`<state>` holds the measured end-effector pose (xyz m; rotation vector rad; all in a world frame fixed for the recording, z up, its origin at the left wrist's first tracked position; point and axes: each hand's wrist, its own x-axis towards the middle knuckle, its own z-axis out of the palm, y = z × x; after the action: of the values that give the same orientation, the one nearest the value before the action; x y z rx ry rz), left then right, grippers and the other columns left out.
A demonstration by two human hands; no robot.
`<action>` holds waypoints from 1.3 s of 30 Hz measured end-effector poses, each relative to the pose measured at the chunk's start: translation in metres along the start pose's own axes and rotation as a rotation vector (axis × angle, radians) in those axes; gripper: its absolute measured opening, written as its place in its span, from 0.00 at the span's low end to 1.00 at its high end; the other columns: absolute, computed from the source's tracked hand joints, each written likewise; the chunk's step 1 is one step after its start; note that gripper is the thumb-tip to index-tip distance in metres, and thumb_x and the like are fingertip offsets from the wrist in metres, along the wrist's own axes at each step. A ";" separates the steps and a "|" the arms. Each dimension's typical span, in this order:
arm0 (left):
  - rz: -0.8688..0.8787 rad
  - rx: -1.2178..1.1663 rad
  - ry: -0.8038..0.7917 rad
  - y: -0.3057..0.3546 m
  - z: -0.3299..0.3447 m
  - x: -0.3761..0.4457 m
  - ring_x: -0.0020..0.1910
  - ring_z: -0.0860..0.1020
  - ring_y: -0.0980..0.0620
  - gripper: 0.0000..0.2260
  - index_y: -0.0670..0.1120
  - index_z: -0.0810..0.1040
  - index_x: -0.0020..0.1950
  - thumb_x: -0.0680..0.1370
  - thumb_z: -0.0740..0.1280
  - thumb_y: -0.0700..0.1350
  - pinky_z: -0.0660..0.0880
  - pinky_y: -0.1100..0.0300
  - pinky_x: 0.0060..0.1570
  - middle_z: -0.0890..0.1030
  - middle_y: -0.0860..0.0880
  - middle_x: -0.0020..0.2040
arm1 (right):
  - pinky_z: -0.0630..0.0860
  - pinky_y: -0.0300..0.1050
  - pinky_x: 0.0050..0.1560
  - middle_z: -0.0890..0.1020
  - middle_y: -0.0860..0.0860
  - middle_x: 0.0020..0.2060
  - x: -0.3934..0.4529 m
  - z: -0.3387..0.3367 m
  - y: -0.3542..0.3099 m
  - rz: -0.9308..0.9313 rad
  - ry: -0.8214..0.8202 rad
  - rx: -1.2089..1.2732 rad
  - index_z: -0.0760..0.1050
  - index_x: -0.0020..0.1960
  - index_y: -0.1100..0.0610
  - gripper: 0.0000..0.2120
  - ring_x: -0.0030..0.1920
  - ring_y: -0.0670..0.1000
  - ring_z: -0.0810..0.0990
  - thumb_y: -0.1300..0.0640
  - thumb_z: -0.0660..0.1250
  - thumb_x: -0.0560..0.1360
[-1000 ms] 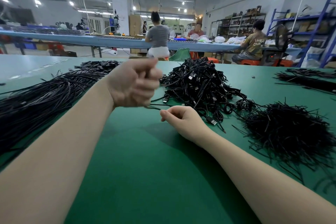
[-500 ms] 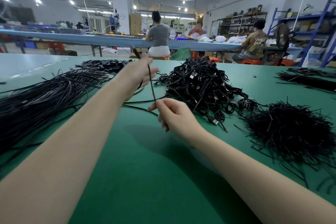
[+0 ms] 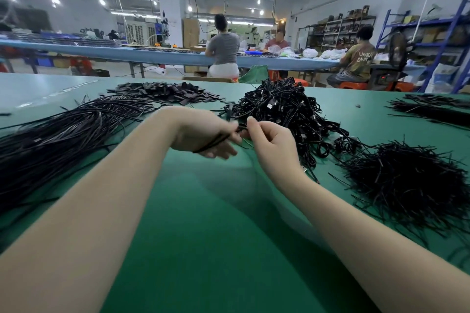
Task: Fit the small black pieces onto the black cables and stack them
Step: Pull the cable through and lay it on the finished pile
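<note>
1. Left hand (image 3: 203, 134) at frame centre, palm side toward camera, thumb and fingers pinching a thin black cable (image 3: 212, 142) that runs diagonally across the palm; motion blur on the fingertips
2. Right hand (image 3: 269, 142) just beside it to the right, fingers curled, thumb and forefinger pinching near the same cable's end where the two hands meet; cannot tell whether a small piece is between the fingers
3. Both hands held above the green table mat (image 3: 216, 223), forearms coming in from the lower corners
4. Tangled heap of black cables with connector ends (image 3: 284, 109) right behind the right hand
5. Flat pile of small black rectangular pieces (image 3: 165, 93) upper centre-left, well behind the left hand
6. Long bundle of straight black cables (image 3: 58, 134) laid along the left side
7. Bristly mound of short black strips (image 3: 407, 180) at right
8. Another dark bundle (image 3: 432, 112) at far right edge
9. Background: blue worktable (image 3: 152, 54) with seated workers (image 3: 223, 48), shelving at upper right
</note>
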<state>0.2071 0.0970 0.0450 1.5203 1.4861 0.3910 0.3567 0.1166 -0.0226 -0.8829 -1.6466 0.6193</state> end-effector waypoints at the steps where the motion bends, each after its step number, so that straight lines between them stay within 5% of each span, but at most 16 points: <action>1: 0.091 -0.194 0.069 0.001 -0.002 0.003 0.49 0.79 0.52 0.19 0.47 0.75 0.56 0.84 0.49 0.56 0.71 0.63 0.44 0.81 0.51 0.47 | 0.61 0.37 0.28 0.70 0.40 0.20 -0.001 0.003 -0.004 -0.042 -0.031 0.010 0.78 0.35 0.51 0.16 0.25 0.41 0.64 0.52 0.61 0.80; 5: 0.462 -0.794 0.226 0.011 -0.017 -0.001 0.51 0.83 0.54 0.19 0.46 0.77 0.58 0.84 0.50 0.54 0.79 0.61 0.48 0.85 0.48 0.50 | 0.66 0.39 0.29 0.70 0.45 0.27 -0.010 0.011 -0.009 -0.006 -0.342 0.151 0.78 0.45 0.45 0.13 0.26 0.43 0.67 0.54 0.58 0.82; 7: 0.623 -0.943 0.123 0.015 -0.022 -0.009 0.50 0.83 0.53 0.20 0.46 0.80 0.56 0.83 0.52 0.53 0.78 0.61 0.49 0.85 0.49 0.48 | 0.68 0.36 0.29 0.72 0.46 0.27 -0.014 0.011 -0.004 0.049 -0.497 0.145 0.79 0.49 0.47 0.12 0.25 0.42 0.69 0.53 0.57 0.82; 9: 0.684 -0.999 0.000 0.015 -0.025 -0.020 0.40 0.82 0.56 0.19 0.47 0.83 0.47 0.81 0.54 0.52 0.76 0.64 0.40 0.83 0.53 0.38 | 0.68 0.36 0.30 0.72 0.46 0.27 -0.015 0.008 0.002 0.088 -0.538 0.067 0.80 0.49 0.48 0.12 0.26 0.42 0.69 0.51 0.58 0.81; 14: 0.503 -0.586 -0.162 0.008 -0.026 -0.026 0.20 0.64 0.59 0.16 0.48 0.79 0.35 0.78 0.59 0.52 0.59 0.66 0.25 0.68 0.55 0.23 | 0.60 0.40 0.27 0.66 0.43 0.20 0.000 -0.012 0.011 0.265 -0.258 -0.141 0.76 0.32 0.52 0.19 0.23 0.44 0.62 0.41 0.66 0.75; 18: 0.085 0.002 -0.006 0.003 -0.001 -0.006 0.28 0.75 0.56 0.23 0.41 0.79 0.57 0.83 0.50 0.54 0.65 0.64 0.29 0.82 0.48 0.38 | 0.63 0.40 0.30 0.69 0.41 0.21 0.011 -0.018 0.002 0.262 -0.082 -0.060 0.74 0.33 0.52 0.16 0.24 0.43 0.65 0.46 0.64 0.77; 20: 0.080 -0.115 0.119 0.002 0.011 0.007 0.37 0.78 0.55 0.22 0.43 0.75 0.59 0.84 0.47 0.55 0.69 0.64 0.37 0.82 0.47 0.48 | 0.65 0.34 0.31 0.74 0.40 0.27 0.012 -0.011 -0.009 0.147 -0.056 -0.065 0.79 0.40 0.53 0.13 0.27 0.38 0.70 0.52 0.61 0.80; 22: 0.172 -0.421 0.224 0.004 0.014 0.015 0.39 0.77 0.55 0.20 0.45 0.75 0.54 0.84 0.49 0.55 0.71 0.64 0.41 0.80 0.48 0.46 | 0.66 0.27 0.35 0.78 0.39 0.36 0.006 -0.001 -0.017 0.011 -0.072 -0.072 0.80 0.49 0.54 0.11 0.34 0.34 0.74 0.57 0.59 0.80; 25: 0.323 -0.754 0.291 0.007 0.008 0.016 0.43 0.81 0.55 0.20 0.44 0.76 0.57 0.84 0.49 0.53 0.78 0.64 0.41 0.84 0.48 0.47 | 0.72 0.39 0.37 0.78 0.45 0.32 -0.006 0.011 -0.012 -0.049 -0.188 -0.007 0.79 0.45 0.47 0.11 0.31 0.44 0.75 0.57 0.60 0.80; 28: 0.446 -0.963 0.231 0.009 0.003 0.010 0.39 0.82 0.55 0.18 0.46 0.77 0.52 0.84 0.50 0.52 0.76 0.63 0.40 0.83 0.52 0.38 | 0.72 0.37 0.34 0.78 0.46 0.28 -0.011 0.012 0.000 0.094 -0.323 0.097 0.80 0.42 0.47 0.11 0.29 0.47 0.77 0.55 0.61 0.80; 31: 0.491 -1.079 0.190 0.013 0.001 0.005 0.25 0.70 0.59 0.14 0.50 0.72 0.43 0.84 0.53 0.51 0.66 0.67 0.29 0.69 0.56 0.26 | 0.72 0.33 0.37 0.82 0.45 0.35 -0.014 0.006 0.012 0.213 -0.379 0.102 0.81 0.44 0.50 0.11 0.36 0.45 0.79 0.54 0.61 0.80; 35: 0.503 -1.060 0.127 0.010 0.004 0.009 0.22 0.61 0.61 0.15 0.50 0.69 0.39 0.84 0.53 0.50 0.56 0.67 0.25 0.63 0.56 0.25 | 0.75 0.39 0.41 0.85 0.50 0.43 -0.005 0.003 0.009 0.477 -0.286 0.446 0.80 0.51 0.53 0.10 0.39 0.48 0.82 0.53 0.60 0.81; 39: 0.394 -0.917 0.032 -0.001 0.022 0.023 0.23 0.63 0.60 0.15 0.50 0.67 0.39 0.84 0.53 0.51 0.59 0.68 0.25 0.65 0.56 0.27 | 0.77 0.38 0.34 0.83 0.49 0.33 -0.002 0.003 0.004 0.613 -0.286 0.642 0.78 0.46 0.56 0.09 0.36 0.51 0.84 0.51 0.66 0.78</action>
<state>0.2280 0.1091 0.0244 1.0233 0.8018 1.1498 0.3551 0.1180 -0.0275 -0.8263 -1.2616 1.6537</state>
